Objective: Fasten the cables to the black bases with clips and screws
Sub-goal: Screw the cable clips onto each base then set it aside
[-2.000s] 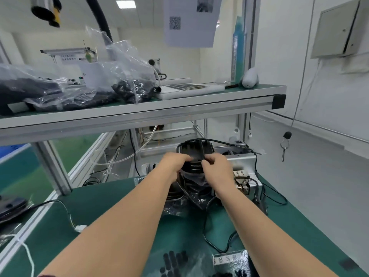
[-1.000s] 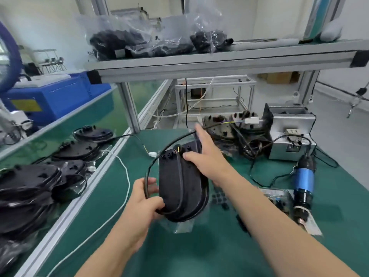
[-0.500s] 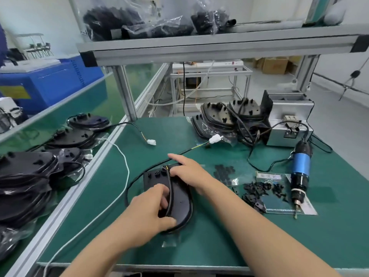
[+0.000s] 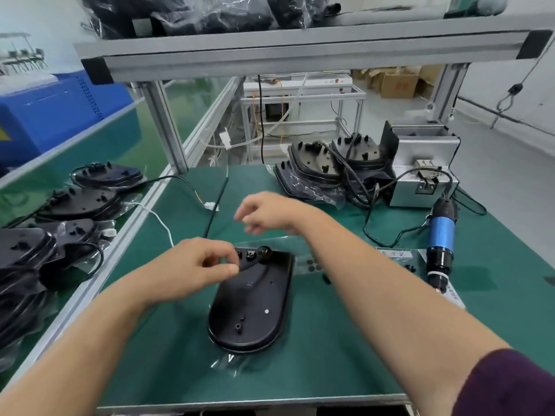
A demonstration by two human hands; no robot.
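Compared with half a second ago, the right hand [image 4: 270,214] is being held clear of the black base [image 4: 252,304], over the bench [image 4: 330,355] beyond it. It is blurred, with fingers loosely curled, and whether anything is being gripped cannot be told. The base is being kept flat on the bench, with its long axis running near to far, rounded end toward the person and socketed end away. Its far left corner is being pinched by the left hand [image 4: 192,265], now shifted toward that end. The black cable [image 4: 223,190] is being left trailing away.

1 base [image 4: 252,307] on mat [image 4: 330,340] at centre, stacked bases [image 4: 330,163] behind right, screwdriver [image 4: 441,235] right, more bases [image 4: 87,202] left
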